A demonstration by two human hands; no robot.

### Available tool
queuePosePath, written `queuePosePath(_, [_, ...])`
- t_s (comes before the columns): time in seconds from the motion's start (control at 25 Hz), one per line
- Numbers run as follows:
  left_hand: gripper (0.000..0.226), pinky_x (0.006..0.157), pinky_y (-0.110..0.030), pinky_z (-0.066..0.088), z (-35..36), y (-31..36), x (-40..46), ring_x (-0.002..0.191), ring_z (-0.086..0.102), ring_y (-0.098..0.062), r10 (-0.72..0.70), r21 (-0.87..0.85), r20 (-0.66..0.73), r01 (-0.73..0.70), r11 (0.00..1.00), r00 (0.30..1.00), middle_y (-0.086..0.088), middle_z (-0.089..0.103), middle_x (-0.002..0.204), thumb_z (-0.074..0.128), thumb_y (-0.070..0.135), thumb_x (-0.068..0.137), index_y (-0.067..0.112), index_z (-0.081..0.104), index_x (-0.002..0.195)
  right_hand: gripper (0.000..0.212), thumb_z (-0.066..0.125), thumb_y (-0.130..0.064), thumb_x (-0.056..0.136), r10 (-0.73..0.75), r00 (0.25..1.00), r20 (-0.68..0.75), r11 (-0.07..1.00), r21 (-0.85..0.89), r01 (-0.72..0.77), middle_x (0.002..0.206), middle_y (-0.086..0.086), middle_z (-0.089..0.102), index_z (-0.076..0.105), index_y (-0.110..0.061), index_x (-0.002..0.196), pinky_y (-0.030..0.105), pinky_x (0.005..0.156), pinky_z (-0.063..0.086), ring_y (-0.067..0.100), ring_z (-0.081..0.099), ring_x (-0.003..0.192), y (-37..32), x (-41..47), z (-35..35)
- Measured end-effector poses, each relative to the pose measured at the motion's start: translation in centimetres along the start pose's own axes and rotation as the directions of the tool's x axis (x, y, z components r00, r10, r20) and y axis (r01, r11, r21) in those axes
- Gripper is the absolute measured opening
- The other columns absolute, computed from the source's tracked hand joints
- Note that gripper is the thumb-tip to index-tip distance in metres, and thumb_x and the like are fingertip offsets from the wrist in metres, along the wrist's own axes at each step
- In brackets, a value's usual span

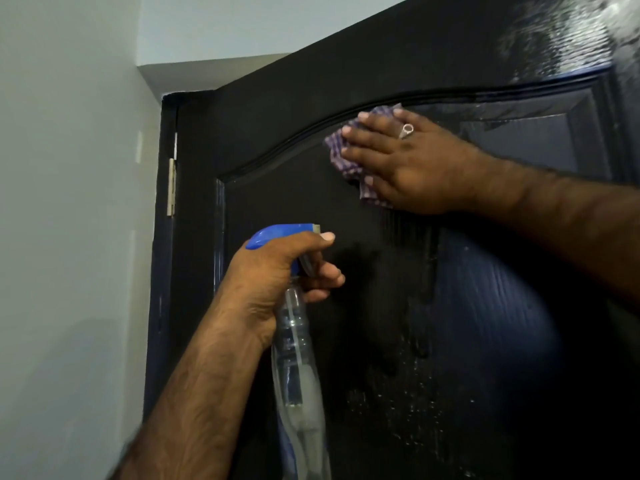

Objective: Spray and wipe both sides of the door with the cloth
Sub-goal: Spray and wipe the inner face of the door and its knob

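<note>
A dark, glossy panelled door (277, 116) fills most of the view, wet with droplets and runs of liquid on its lower middle panel. My right hand (408, 161), a ring on one finger, presses a purple checked cloth (337, 152) flat against the upper part of the panel, just under the curved moulding. The fingers lie straight over the cloth. My left hand (273, 271) grips a clear spray bottle (298, 368) by its neck below the blue trigger head (277, 233), nozzle pointing at the door, a little left of and below the cloth.
A pale wall (69, 202) stands close on the left, meeting the door frame at the hinge (171, 188). The ceiling corner shows above the door's top edge. Light glares off the wet top right of the door (571, 39).
</note>
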State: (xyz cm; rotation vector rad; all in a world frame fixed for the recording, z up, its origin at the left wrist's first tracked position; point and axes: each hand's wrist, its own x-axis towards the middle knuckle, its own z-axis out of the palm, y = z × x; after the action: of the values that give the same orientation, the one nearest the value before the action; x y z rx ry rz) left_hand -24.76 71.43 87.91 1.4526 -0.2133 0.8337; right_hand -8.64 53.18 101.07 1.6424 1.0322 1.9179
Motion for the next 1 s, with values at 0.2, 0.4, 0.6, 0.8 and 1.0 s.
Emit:
queuePosePath(0.2, [0.016, 0.077, -0.038, 0.060, 0.3, -0.3, 0.5, 0.077, 0.078, -0.032, -0.005, -0.050, 0.004, 0.006, 0.999, 1.000, -0.015, 0.073, 0.075, 0.078, 0.021, 0.086, 0.012, 0.069, 0.076, 0.066, 0.029, -0.053, 0.112, -0.202, 0.973, 0.110, 0.977, 0.095, 0.192, 0.179, 0.005, 0.012, 0.025, -0.023, 0.171, 0.062, 0.132, 0.011, 0.029, 0.001, 0.167, -8.7, -8.4, -0.8])
queuePosePath(0.4, [0.016, 0.072, -0.035, 0.059, 0.2, -0.6, 0.8, 0.077, 0.078, -0.033, -0.007, -0.045, 0.077, 0.011, 0.999, 0.997, -0.015, 0.072, 0.074, 0.077, 0.021, 0.086, 0.011, 0.067, 0.078, 0.061, 0.033, -0.051, 0.113, -0.342, 0.937, 0.065, 0.932, 0.149, 0.330, 0.178, -0.002, 0.020, 0.029, -0.027, 0.169, 0.054, 0.133, 0.009, 0.020, 0.006, 0.167, -6.9, -11.0, -1.0])
queuePosePath(0.6, [0.016, 0.070, -0.034, 0.059, 0.5, 1.7, 4.0, 0.083, 0.079, -0.035, -0.002, -0.071, 0.102, 0.010, 0.997, 0.995, -0.015, 0.072, 0.078, 0.078, 0.023, 0.085, 0.012, 0.067, 0.082, 0.057, 0.039, -0.042, 0.109, 0.173, 0.983, -0.065, 0.984, -0.020, -0.174, 0.156, 0.019, 0.052, 0.054, -0.007, 0.151, 0.056, 0.112, 0.042, 0.043, 0.052, 0.136, 2.5, -1.9, -0.2])
queuePosePath(0.8, [0.014, 0.069, -0.033, 0.058, -0.7, 4.1, 6.5, 0.077, 0.078, -0.033, 0.016, -0.037, 0.044, -0.014, 0.999, 0.999, -0.013, 0.072, 0.074, 0.071, 0.017, 0.085, 0.009, 0.068, 0.096, 0.052, 0.057, -0.049, 0.093, 0.326, 0.941, -0.091, 0.942, -0.059, -0.332, 0.120, 0.021, 0.063, 0.068, -0.006, 0.120, 0.050, 0.088, 0.045, 0.041, 0.058, 0.108, -2.1, 5.0, 0.3])
queuePosePath(1.0, [0.012, 0.066, -0.032, 0.060, -3.6, 5.6, 7.6, 0.073, 0.078, -0.032, 0.059, 0.014, -0.088, -0.058, 0.998, 0.994, -0.011, 0.072, 0.070, 0.066, 0.013, 0.086, 0.010, 0.069, 0.097, 0.055, 0.056, -0.052, 0.097, 0.215, 0.974, 0.069, 0.973, 0.073, -0.220, 0.141, 0.016, 0.053, 0.065, -0.016, 0.137, 0.055, 0.107, 0.037, 0.038, 0.048, 0.130, -7.0, 12.2, 1.5])
